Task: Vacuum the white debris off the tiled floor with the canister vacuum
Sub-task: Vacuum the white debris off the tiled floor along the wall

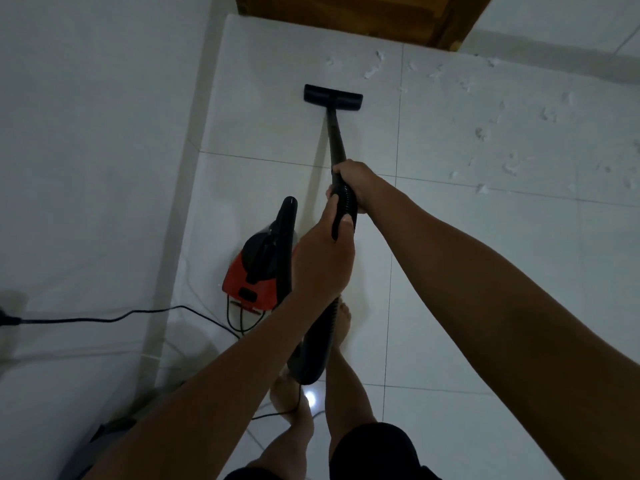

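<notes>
My left hand (323,258) hides the hose (343,206) mid-run. Power cord (104,318) cut off at 9 o'clock edge. Wooden door (363,15) clipped at 12. Debris (512,166) spills past 3 o'clock edge.

The room is showing dim and bluish, with no strong light source appearing. A small bright glare spot (310,398) is gleaming on the glossy tiled floor (450,271) near the feet. The wand (336,140) is casting a soft, faint shadow to its left. Straight tile lines are bowing toward the edges from wide-angle distortion, and the forearms are looking slightly soft and grainy.
</notes>
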